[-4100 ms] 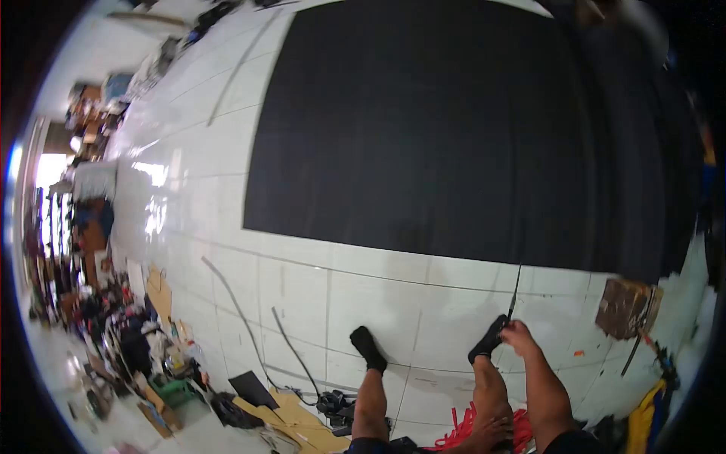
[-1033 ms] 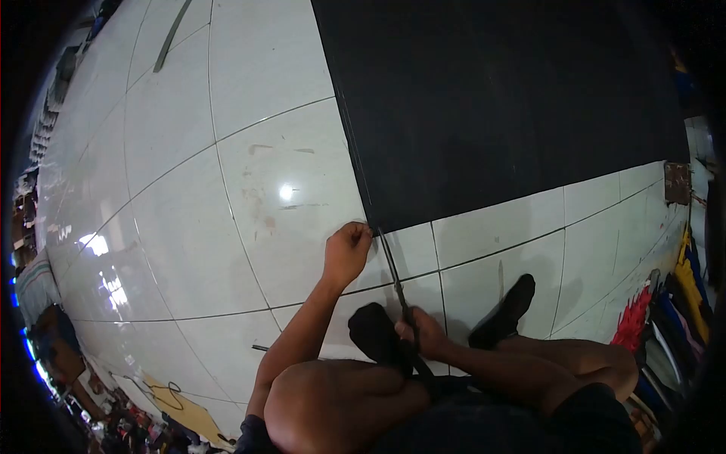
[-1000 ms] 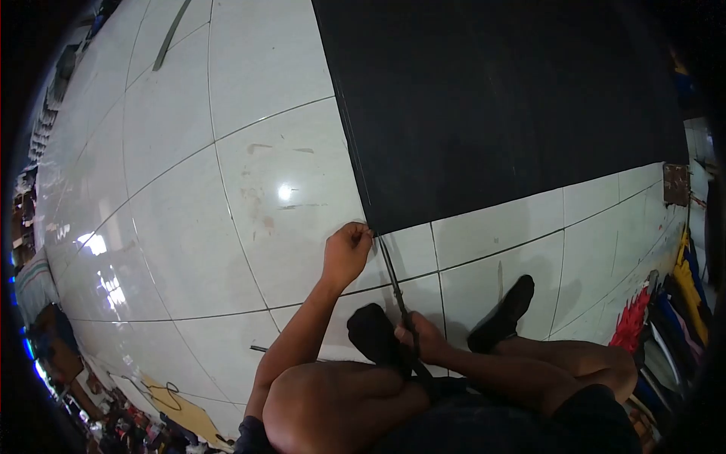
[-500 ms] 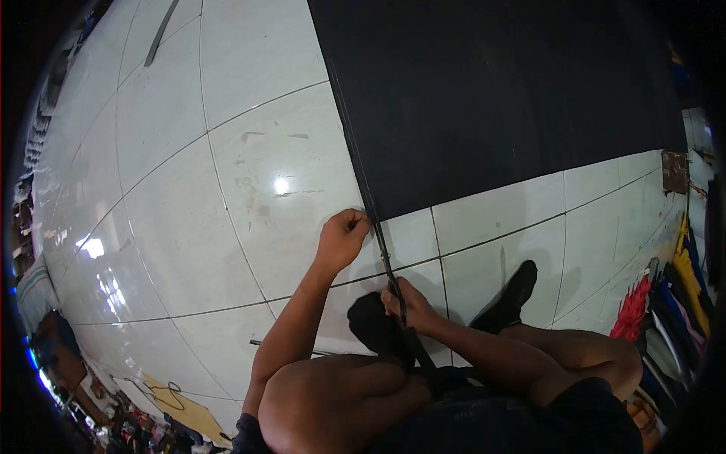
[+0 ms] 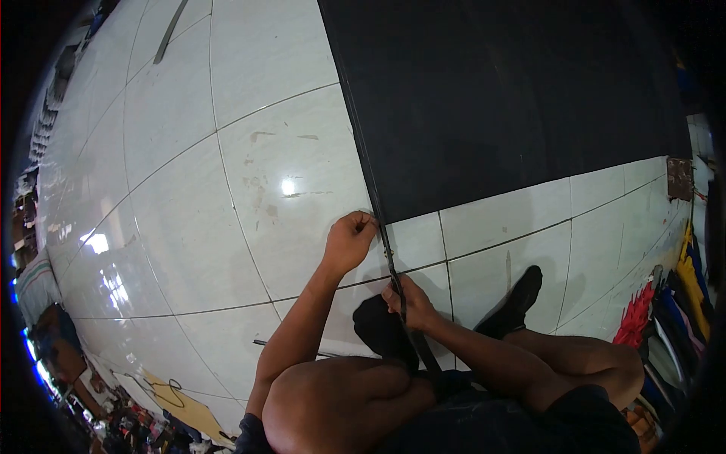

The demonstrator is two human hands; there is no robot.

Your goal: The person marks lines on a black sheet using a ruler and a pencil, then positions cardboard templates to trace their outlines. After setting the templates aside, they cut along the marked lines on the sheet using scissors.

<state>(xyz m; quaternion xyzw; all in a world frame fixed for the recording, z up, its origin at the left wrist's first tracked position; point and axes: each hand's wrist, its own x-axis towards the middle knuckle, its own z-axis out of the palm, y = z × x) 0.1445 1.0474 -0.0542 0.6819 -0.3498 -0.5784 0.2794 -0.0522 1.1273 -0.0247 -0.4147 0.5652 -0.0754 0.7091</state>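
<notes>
A large black sheet [image 5: 499, 106] lies flat on the tiled floor, its near left corner between my feet and the far side. My left hand [image 5: 351, 240] is closed in a pinch at that corner, its fingertips touching the sheet's edge. From the corner a long narrow dark strip [image 5: 389, 253] runs toward my body, with a small brassy spot along it. My right hand [image 5: 411, 301] is wrapped round the strip lower down, beside my left foot. What exactly the strip is, I cannot make out.
My black-socked feet [image 5: 383, 327] rest on white glossy tiles [image 5: 295, 250]. A grey strip [image 5: 169, 34] lies at the upper left, and a thin rod [image 5: 261, 343] by my left forearm. Folded coloured cloths [image 5: 665, 318] stand at right; a tan board [image 5: 181, 405] lies lower left.
The whole view has shifted slightly, so things appear a little further right. Both hands keep nearly the same hold and place at the corner and the strip.
</notes>
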